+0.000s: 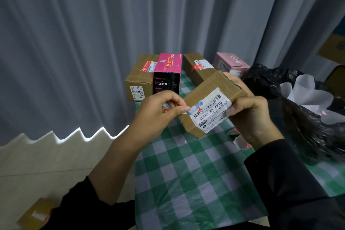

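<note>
A small brown cardboard parcel [211,89] with a white shipping label [211,112] is held tilted above the green checked tablecloth [186,170]. My right hand [252,117] grips the parcel's right end, thumb on the label. My left hand [158,114] pinches the label's left corner between thumb and finger at the parcel's near left edge; a bit of red sticker shows at my fingers.
At the table's far end stand a brown box [140,74], a magenta and black box [168,73], another brown box [197,67] and a pink box [231,63]. A black rubbish bag [298,117] holding white paper sits at right. Another cardboard box [35,214] lies on the floor, lower left. Grey curtain behind.
</note>
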